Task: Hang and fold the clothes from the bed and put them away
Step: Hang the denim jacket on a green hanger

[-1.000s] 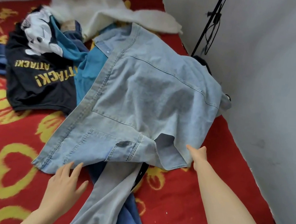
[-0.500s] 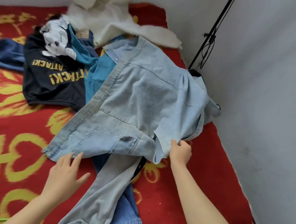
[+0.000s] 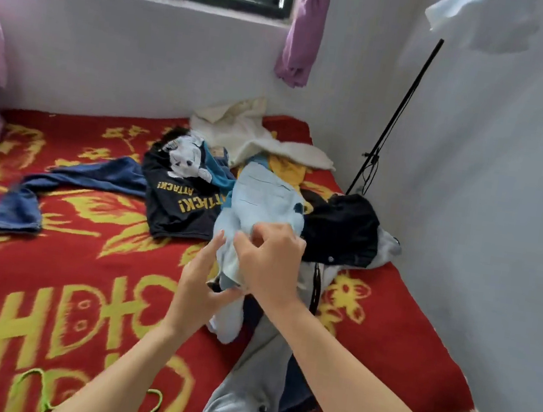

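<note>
The right hand [image 3: 269, 264] is clenched on a bunch of the light-blue shirt [image 3: 263, 201], fingers curled into the cloth and the knuckles up, and it holds the bundle raised off the bed [image 3: 46, 280]. The left hand [image 3: 200, 286] lies just beside it with its fingers straight and pointing away from the person, resting against the shirt's left edge. Its thumb reaches towards the fold under the right hand, but the blur hides whether it pinches anything. The shirt runs from between the hands away towards the heap beyond them, and a loose end hangs below the left thumb. Left of and beyond the left hand lies a black tee [image 3: 176, 207] with yellow lettering, and further left are navy trousers [image 3: 87, 178], spread flat. Just right of the right hand is a dark jacket [image 3: 339, 228]. Beyond the shirt are a yellow garment [image 3: 288, 171] and a white one [image 3: 249, 130]. Under the right forearm a grey garment [image 3: 254, 376] stretches towards the person. A green hanger [image 3: 33, 382] lies on the bed by the left forearm. A black pole [image 3: 395, 118] leans at the wall well right of the hands.
</note>
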